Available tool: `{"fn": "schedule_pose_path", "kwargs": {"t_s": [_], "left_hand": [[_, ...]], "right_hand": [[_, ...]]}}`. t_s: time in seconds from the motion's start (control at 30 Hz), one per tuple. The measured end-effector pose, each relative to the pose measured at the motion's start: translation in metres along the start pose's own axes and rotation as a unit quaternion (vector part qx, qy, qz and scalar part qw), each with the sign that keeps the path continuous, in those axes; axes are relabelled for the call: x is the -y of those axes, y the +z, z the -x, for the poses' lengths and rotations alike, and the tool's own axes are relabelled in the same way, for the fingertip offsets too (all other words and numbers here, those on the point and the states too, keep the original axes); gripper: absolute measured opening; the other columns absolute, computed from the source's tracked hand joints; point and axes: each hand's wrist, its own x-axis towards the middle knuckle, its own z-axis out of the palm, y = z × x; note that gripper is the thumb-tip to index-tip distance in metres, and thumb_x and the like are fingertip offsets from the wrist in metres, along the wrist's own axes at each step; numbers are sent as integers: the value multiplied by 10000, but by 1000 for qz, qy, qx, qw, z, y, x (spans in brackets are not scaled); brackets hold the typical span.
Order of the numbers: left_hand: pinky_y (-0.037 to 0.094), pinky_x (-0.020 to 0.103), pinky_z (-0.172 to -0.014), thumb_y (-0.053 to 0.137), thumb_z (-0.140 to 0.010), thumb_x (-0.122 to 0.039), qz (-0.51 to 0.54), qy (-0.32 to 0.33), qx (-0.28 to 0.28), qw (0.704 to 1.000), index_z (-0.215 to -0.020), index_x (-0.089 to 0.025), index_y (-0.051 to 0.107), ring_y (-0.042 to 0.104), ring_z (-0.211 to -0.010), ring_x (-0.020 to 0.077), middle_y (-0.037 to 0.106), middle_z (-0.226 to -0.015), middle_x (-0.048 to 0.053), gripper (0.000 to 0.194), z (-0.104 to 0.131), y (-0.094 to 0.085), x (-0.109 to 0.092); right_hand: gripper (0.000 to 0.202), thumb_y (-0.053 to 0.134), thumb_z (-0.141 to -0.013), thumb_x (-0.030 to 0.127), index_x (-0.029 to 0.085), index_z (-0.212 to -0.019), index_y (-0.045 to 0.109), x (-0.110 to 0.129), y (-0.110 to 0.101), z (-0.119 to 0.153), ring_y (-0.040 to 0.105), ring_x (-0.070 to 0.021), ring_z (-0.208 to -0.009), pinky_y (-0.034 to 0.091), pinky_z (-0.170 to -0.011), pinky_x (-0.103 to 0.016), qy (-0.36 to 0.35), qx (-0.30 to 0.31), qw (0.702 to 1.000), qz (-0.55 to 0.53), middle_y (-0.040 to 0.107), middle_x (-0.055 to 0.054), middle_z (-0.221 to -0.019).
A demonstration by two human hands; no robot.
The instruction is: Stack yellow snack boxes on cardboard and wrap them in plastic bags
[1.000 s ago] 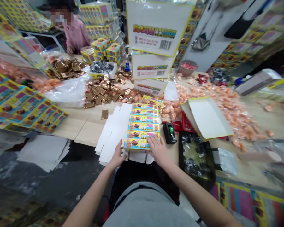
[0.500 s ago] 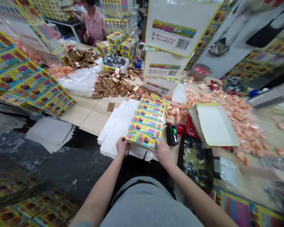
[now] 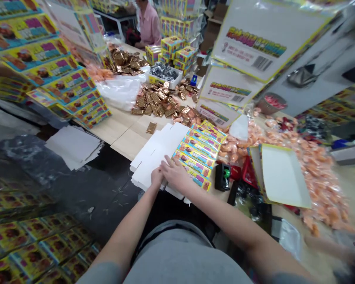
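While the right hand [image 3: 178,177] lies loosely spread over the left ends of the near boxes [image 3: 197,153] beside white cardboard [image 3: 156,150], the curled left hand's [image 3: 157,177] grip unclear, an uneven push could skew their row.

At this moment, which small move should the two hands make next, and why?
Probably shift the right hand to the right end of the nearest printed box. It and the left hand meet near the left end, hiding whether that is closed, while the right end lies uncovered.
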Motion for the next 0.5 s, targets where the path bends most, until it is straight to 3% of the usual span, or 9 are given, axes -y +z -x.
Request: {"fn": "schedule_pose_path", "kwargs": {"t_s": [0.1,0.23,0.5], "left_hand": [[517,374,-870,643,-878,-238,-14,-1,-21,1000,-876,-130,712,674,-911,196,734,-888,39,128,4,2,-4],[484,301,-805,608,-819,-149,-14,-19,-34,999,-857,-135,759,677,-923,230,766,-892,73,156,8,8,-8],[482,306,-778,639,-817,-173,-15,-35,-31,999,-858,-105,741,676,-917,245,760,-875,127,129,10,7,-8]], "right_hand": [[299,451,-887,47,85,-967,737,-7,-9,-34,614,-295,-1051,447,-942,-479,-15,86,996,3,713,-177,-1030],[268,482,-863,59,96,-921,741,-10,1,-49,627,-319,-1033,456,-907,-518,0,105,994,5,718,-196,-993],[191,566,-784,5,105,-755,726,4,27,-73,657,-363,-997,264,-1045,-676,56,107,992,-42,735,-203,-930]]}}
